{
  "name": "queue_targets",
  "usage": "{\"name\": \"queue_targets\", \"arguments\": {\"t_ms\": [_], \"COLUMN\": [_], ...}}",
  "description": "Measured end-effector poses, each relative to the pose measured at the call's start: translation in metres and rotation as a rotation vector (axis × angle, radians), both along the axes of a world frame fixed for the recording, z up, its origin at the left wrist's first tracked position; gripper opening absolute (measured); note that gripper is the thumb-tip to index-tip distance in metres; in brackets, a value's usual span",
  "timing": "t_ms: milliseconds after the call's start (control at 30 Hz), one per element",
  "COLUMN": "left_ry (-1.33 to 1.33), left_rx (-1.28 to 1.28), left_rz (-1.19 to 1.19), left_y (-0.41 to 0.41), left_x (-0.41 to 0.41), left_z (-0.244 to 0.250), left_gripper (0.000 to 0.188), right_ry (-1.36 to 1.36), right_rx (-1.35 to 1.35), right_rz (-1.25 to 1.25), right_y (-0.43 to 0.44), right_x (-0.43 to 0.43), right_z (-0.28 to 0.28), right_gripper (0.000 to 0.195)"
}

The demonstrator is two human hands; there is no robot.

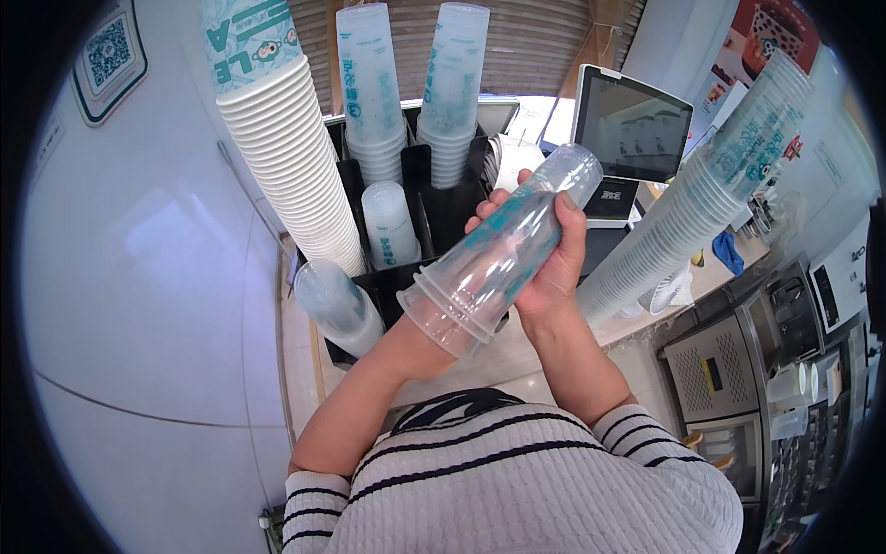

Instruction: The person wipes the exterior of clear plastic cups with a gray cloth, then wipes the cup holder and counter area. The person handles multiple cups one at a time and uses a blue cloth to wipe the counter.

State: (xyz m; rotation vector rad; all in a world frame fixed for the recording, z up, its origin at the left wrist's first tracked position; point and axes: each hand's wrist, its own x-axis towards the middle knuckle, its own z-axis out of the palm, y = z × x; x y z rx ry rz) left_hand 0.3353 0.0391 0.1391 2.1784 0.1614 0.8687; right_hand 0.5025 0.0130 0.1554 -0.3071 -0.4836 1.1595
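My right hand (554,260) grips a short nested stack of clear plastic cups (509,246) with teal print, thumb on the near side and fingertips showing past the far side. The stack is tilted, its open rims towards my lower left and its base to the upper right. My left hand (450,315) shows only through the clear plastic at the rim end; whether it is inside or behind the cups cannot be told. Beyond them, a black compartment organizer (453,221) holds two tall stacks of plastic cups (372,76) (453,76) and a shorter stack (390,228), all upside down.
A tall stack of white paper cups (291,159) rises at the left, beside a white wall panel (152,277). A lower plastic cup stack (339,305) stands before it. At right are a long clear cup stack (692,187), a touchscreen terminal (633,124) and a blue cloth (728,253).
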Motion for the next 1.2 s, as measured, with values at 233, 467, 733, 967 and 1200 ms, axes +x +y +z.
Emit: {"name": "queue_targets", "arguments": {"t_ms": [233,467,733,967,1200], "left_ry": [0.027,0.040,0.060,0.251,-0.181], "left_rx": [0.330,0.487,0.289,-0.119,-0.956], "left_rz": [0.216,0.314,0.233,0.110,-0.030], "left_y": [-0.012,-0.006,-0.003,-0.012,-0.027], "left_x": [0.011,0.019,0.019,-0.014,-0.070], "left_z": [-0.008,0.006,-0.002,0.003,-0.037], "left_gripper": [0.053,0.056,0.046,0.045,0.053], "right_ry": [-0.030,-0.068,-0.106,-0.059,0.153], "right_rx": [-0.025,-0.102,-0.183,-0.046,-0.016], "right_rz": [-0.050,0.042,-0.154,-0.337,-0.178], "right_y": [-0.007,-0.008,-0.006,-0.004,0.004], "right_x": [0.018,-0.004,-0.003,0.061,0.073], "right_z": [0.005,0.000,-0.002,0.009,0.027], "right_gripper": [0.050,0.050,0.048,0.049,0.048]}}
